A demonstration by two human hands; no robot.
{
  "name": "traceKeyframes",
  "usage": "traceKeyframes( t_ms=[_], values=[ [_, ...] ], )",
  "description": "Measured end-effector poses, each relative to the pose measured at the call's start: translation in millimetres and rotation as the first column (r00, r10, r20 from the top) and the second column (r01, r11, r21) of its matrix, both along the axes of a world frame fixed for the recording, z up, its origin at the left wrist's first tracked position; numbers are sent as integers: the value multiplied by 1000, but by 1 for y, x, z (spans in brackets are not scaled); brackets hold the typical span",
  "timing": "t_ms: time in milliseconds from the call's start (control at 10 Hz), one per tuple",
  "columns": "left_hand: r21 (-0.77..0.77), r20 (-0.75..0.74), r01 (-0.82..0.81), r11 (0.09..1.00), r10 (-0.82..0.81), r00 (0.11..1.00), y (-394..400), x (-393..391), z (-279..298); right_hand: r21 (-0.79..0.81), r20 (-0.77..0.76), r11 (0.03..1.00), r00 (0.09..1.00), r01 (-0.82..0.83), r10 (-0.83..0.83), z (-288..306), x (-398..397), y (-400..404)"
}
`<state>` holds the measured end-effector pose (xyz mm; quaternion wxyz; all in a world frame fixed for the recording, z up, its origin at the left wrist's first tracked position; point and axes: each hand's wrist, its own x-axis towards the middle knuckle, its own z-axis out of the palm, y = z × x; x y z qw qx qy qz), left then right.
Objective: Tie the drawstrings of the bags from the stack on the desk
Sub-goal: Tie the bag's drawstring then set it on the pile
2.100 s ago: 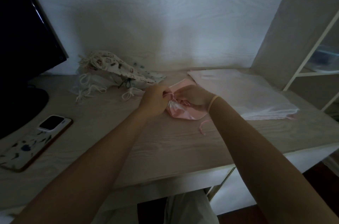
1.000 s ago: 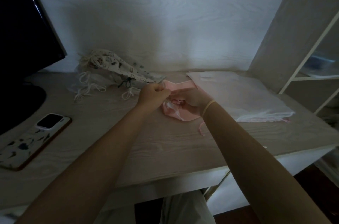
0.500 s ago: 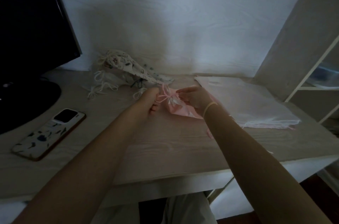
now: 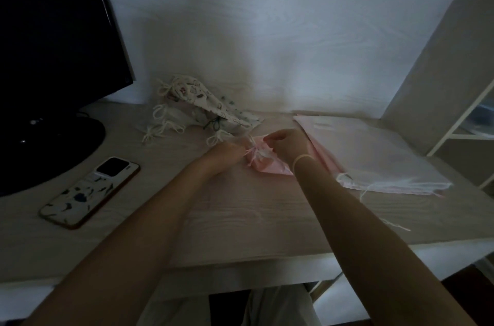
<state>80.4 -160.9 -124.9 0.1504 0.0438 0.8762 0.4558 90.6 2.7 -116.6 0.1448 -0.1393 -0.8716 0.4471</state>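
While both hands pinch its drawstring, left hand and right hand hold the pink bag mid-bench, between tied bags and stack; bare bench toward the near edge.

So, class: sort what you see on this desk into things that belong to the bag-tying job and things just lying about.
Part of the job:
- pink bag, both hands on its drawstrings
- left hand
- right hand
- flat stack of bags
- pile of patterned bags with knotted cords

Just lying about:
- phone
- monitor
- shelf frame
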Motion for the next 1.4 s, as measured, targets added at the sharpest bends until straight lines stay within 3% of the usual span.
traceKeyframes(
  t_ms=[200,300,400,500,600,700,800,900,1000,1100,1200,1300,1400],
  values=[
    [-51,-142,56,997,-63,988,-4,-10,-9,-18,9,999,1000,28,-28,0,-1,-3],
    [-61,-200,22,998,-34,979,-10,-10,-2,-7,134,969,960,-247,246,21,12,-2],
    [-81,-276,-2,997,-21,961,-11,-19,12,89,509,858,763,-506,397,40,19,-7],
    [-4,-389,-17,1000,14,921,-1,-26,28,351,624,760,741,-547,246,48,12,-20],
    [94,-505,-64,993,103,857,-4,-32,36,663,251,703,961,-259,118,54,-5,-20],
    [68,-693,-236,969,216,688,-27,-45,37,381,-194,917,980,120,-48,62,-24,-22],
    [-243,-756,-397,885,84,649,-56,-65,31,183,-382,957,913,227,-143,76,-40,-42],
    [-350,-671,-252,902,-54,739,-73,-80,26,179,-505,977,863,119,-12,92,-49,-67],
    [-6,-687,-317,948,226,690,-81,-75,31,209,-288,956,921,-205,260,85,-72,-97],
    [94,-844,-453,886,313,436,-88,-71,41,228,-9,851,873,-473,488,80,-76,-125],
    [-85,-882,-301,950,69,466,-92,-76,47,-112,83,720,715,-685,694,79,-68,-131],
    [-387,-761,-284,877,-130,635,-95,-89,40,-149,175,780,761,-607,625,72,-69,-113],
    [-668,-513,-210,714,-237,825,-91,-98,30,469,324,748,879,-470,350,55,-86,-88]
  ],
)
